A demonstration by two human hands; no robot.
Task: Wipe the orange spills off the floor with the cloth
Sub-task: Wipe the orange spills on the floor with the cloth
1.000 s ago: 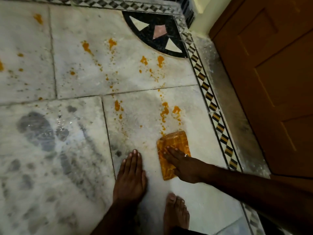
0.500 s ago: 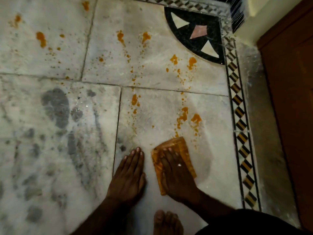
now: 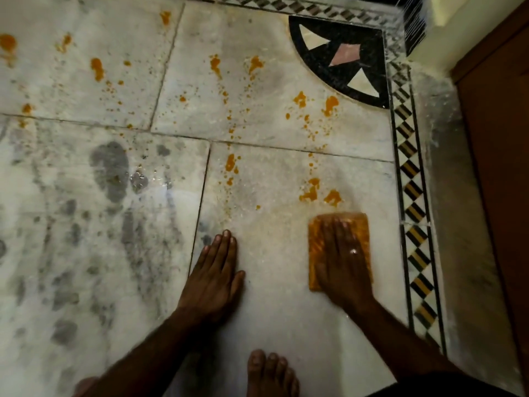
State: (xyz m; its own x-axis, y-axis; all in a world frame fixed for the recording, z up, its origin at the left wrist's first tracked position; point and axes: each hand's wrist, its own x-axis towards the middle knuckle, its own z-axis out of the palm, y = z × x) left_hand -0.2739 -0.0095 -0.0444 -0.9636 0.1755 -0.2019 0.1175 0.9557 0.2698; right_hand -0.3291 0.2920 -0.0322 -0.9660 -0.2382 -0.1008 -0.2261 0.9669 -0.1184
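The floor (image 3: 272,305) is pale, dusty marble laid in large slabs with thin dark joints. Orange spills (image 3: 310,193) lie scattered over it in blobs and fine speckles, in loose trails from the far slabs toward the person. The nearest 2 blobs sit just beyond the far edge of the cloth (image 3: 316,247).

The cloth is a folded orange rectangle lying flat on the near right slab, close to the patterned border (image 3: 415,213). The right hand (image 3: 343,262) lies flat on top of it, fingers straight and together, pressing it to the marble rather than curling round it. A ring shows on 1 finger. The left hand (image 3: 213,279) is flat on bare marble well to the left of the cloth, fingers straight, holding nothing, just beside a joint between 2 slabs. A bare foot (image 3: 269,371) stands between the 2 forearms at the bottom edge.

The near left slab carries dark grey blotches (image 3: 110,170) and a small shiny wet patch (image 3: 139,180). In the far right corner a black quarter-circle inlay (image 3: 343,55) holds pale and pink triangles. The border of black, yellow and white diamonds runs along the right side, then a grey stone strip (image 3: 449,196), then a brown wooden door (image 3: 501,167).
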